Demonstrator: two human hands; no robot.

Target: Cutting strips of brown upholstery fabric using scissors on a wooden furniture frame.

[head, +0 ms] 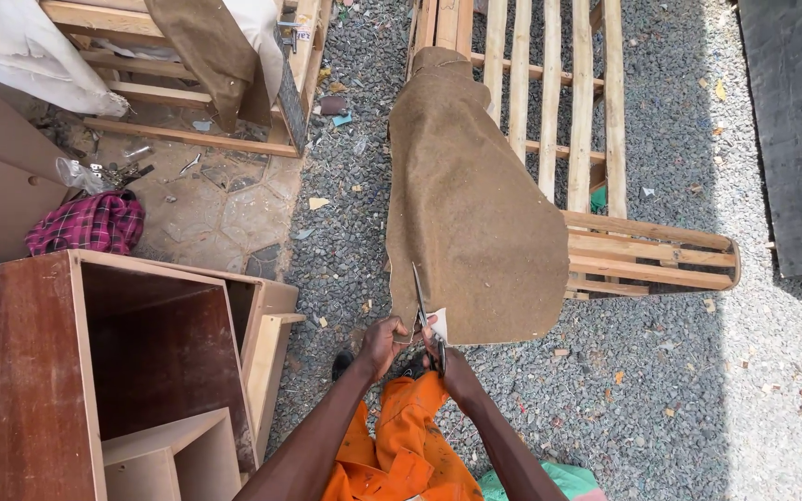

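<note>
A brown cabinet (95, 371) is blocking the near left; a slatted wooden frame (596, 186) is crowding the far middle, leaving open gravel (698, 390) lying right.

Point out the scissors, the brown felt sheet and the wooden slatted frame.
scissors (419, 295): head view, on the blade sticking up above the hands.
brown felt sheet (471, 204): head view, middle of the draped cloth.
wooden slatted frame (652, 260): head view, on the lower right curved rail.
</note>
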